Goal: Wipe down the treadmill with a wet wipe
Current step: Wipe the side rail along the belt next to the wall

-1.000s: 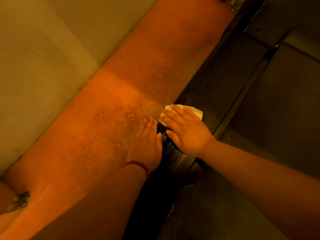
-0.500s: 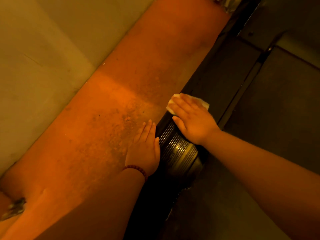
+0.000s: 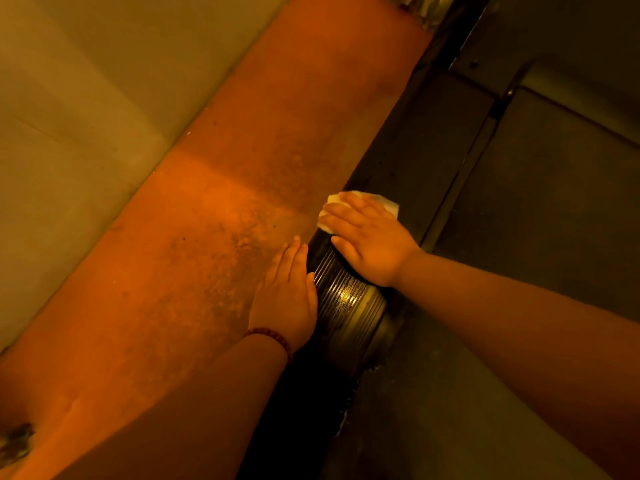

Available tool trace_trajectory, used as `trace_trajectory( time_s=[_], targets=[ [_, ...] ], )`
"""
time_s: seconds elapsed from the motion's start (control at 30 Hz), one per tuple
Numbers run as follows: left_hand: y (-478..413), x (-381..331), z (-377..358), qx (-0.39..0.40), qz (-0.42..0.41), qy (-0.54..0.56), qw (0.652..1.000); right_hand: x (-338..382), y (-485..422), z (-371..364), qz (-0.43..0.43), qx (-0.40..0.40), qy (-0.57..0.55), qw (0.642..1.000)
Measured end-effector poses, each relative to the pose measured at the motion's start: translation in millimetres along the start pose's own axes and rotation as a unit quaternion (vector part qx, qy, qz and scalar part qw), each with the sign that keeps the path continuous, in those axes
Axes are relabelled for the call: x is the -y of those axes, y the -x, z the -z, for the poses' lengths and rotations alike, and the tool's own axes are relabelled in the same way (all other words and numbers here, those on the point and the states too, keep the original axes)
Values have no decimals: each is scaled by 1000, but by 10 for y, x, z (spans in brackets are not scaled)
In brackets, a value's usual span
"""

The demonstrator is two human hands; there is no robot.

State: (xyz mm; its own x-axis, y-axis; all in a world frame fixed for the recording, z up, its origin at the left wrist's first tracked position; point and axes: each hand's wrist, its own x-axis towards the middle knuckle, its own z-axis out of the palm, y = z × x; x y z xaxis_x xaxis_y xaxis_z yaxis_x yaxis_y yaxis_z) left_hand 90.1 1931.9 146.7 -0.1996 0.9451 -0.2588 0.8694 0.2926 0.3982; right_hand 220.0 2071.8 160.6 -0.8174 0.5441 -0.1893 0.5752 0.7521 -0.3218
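Observation:
The treadmill fills the right half of the head view: a dark side rail runs diagonally, with a ribbed, glossy black section at its near end and the belt deck to the right. My right hand lies flat with straight fingers on a white wet wipe, pressing it onto the rail just past the ribbed section. Most of the wipe is hidden under the fingers. My left hand, with a bead bracelet at the wrist, rests flat on the floor against the rail's left edge.
An orange-red floor strip runs along the treadmill's left side, speckled with dirt. A pale wall rises beyond it at the left. A small dark object lies on the floor at the bottom left corner.
My right hand has slid the wipe a little farther up the rail, uncovering more of the ribbed section. The left hand has stayed on the floor.

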Motion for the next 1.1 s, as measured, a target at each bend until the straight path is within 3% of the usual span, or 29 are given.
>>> trace_trajectory(
  time_s=[0.1,0.27,0.5,0.67,0.77,0.9,1.1],
  targets=[
    [-5,-46,61,8,-1,11,1000,-76,14,-30,29,19,7,999],
    [-356,-199,212,5,4,47,999,-303,-186,166,-80,24,22,996],
    [-790,-396,131,47,31,90,994,-222,-38,102,-49,-9,-26,998],
    [-825,-382,47,17,21,72,997,-521,-337,231,-155,-10,9,988],
    [-849,-370,30,18,17,67,997,-426,-290,194,-107,-33,-20,994],
    [-896,-373,24,45,25,63,997,-378,-174,136,-57,11,-38,998],
    [-910,-402,83,54,29,66,996,-495,-446,293,-174,8,-7,985]
  ],
)
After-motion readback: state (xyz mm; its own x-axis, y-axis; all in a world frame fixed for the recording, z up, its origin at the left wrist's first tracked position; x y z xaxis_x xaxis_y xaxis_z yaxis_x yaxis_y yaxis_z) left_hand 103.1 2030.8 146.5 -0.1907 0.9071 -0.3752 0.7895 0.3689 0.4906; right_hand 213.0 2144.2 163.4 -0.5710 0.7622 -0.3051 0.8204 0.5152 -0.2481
